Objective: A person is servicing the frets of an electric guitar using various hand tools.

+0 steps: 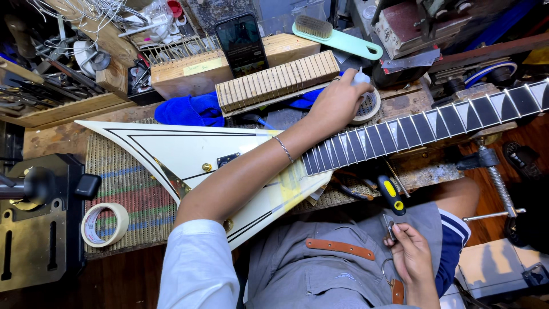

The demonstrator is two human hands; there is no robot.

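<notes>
At a cluttered workbench, the right hand point(412, 254) pinches a small metal tool point(390, 225) over the lap; beyond, a white guitar point(194, 154) lies flat while the left hand point(338, 103) grips a small bottle point(360, 77) just past its neck point(423, 129).

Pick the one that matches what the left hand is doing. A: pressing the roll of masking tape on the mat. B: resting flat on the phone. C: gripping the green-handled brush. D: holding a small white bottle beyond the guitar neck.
D: the left hand reaches across the white guitar and grips a small white bottle above the neck, well away from the tape, brush and phone.
</notes>
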